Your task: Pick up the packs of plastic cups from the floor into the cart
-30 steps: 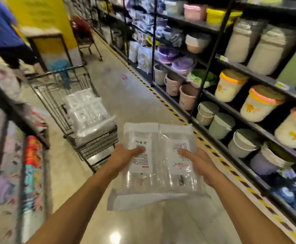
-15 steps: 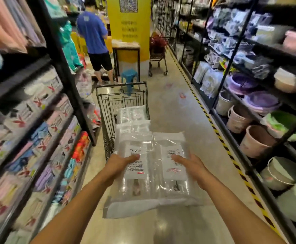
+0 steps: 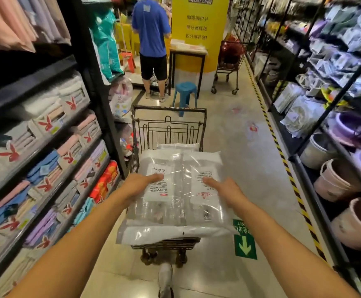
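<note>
Head view, aisle between shelving. The left hand (image 3: 142, 184) and right hand (image 3: 224, 190) hold one transparent plastic pack of cups with two white printed labels (image 3: 181, 203) by its two sides. Each thumb lies on top beside a label; the fingers beneath are hidden, so how far they curl cannot be told.

A second ago the same pack was carried over bare floor, with the dark wire shopping cart (image 3: 169, 108) off to the left. Half a second ago the view had swung to face the cart and the pack had reached its near end. Now the pack lies flat over the basket and hides most of it, its near flap overhanging the near end — whether it already rests on the load or hangs just above cannot be told. Beyond its far edge shows another clear pack already in the cart (image 3: 177, 146).

Judged from this, the carry is all but finished and only lowering and letting go remain for this pack. No further packs show on the floor in this view.

Background: a person in a blue shirt (image 3: 151, 29), a blue plastic stool (image 3: 185, 91) and a green arrow floor sticker (image 3: 245, 244) — none in the way.
</note>
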The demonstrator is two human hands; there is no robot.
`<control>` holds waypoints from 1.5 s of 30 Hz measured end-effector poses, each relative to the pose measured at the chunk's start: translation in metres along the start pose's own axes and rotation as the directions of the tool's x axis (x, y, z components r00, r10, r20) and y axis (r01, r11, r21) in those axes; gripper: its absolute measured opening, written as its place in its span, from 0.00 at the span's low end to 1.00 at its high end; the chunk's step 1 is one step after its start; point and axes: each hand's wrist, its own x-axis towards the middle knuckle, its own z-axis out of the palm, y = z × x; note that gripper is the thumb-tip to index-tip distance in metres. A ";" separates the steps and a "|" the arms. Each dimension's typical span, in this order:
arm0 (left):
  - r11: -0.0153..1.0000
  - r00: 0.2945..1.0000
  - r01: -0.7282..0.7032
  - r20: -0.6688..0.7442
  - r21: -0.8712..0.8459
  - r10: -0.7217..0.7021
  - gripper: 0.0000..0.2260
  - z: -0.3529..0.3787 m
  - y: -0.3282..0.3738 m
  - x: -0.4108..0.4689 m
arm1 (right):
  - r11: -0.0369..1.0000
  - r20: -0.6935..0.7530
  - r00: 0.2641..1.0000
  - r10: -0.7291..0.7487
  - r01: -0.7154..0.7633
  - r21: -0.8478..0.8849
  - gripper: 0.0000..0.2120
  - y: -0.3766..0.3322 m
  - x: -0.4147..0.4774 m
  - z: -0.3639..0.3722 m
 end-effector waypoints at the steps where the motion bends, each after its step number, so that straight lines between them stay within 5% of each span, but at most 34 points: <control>1: 1.000 1.000 0.013 -0.005 0.008 -0.013 0.25 -0.001 0.009 0.023 | 1.000 0.000 1.000 0.003 -0.003 0.003 0.14 -0.007 0.023 -0.001; 6: 0.998 0.998 0.053 -0.016 0.029 -0.053 0.29 -0.007 0.043 0.142 | 0.999 -0.022 0.999 0.045 -0.044 0.024 0.14 -0.029 0.139 0.001; 14: 0.999 1.000 0.003 -0.002 0.054 -0.003 0.17 0.002 0.081 0.288 | 0.987 -0.085 0.985 0.147 -0.141 0.073 0.50 -0.020 0.325 0.011; 24: 0.987 0.994 0.099 -0.057 0.128 -0.092 0.14 0.022 0.055 0.423 | 0.969 -0.123 0.961 0.246 -0.247 0.007 0.34 -0.007 0.436 0.031; 30: 0.968 0.982 0.180 -0.091 0.176 -0.166 0.15 0.030 0.015 0.465 | 0.946 -0.188 0.951 0.245 -0.277 -0.167 0.58 0.055 0.493 0.048; 34: 0.965 0.983 0.177 -0.085 0.196 -0.163 0.17 0.032 0.004 0.471 | 0.917 -0.230 0.947 0.227 -0.287 -0.277 0.49 0.044 0.484 0.055; 38: 0.945 0.978 0.204 -0.095 0.254 -0.185 0.21 0.030 0.000 0.478 | 0.907 -0.244 0.938 0.245 -0.311 -0.285 0.54 0.033 0.478 0.055; 42: 0.934 0.974 0.224 -0.078 0.277 -0.211 0.20 0.030 0.011 0.477 | 0.874 -0.228 0.937 0.263 -0.332 -0.355 0.49 0.008 0.467 0.044; 45: 0.931 0.983 0.184 -0.079 0.317 -0.168 0.36 0.024 0.003 0.494 | 0.869 -0.226 0.946 0.234 -0.308 -0.387 0.48 -0.013 0.457 0.029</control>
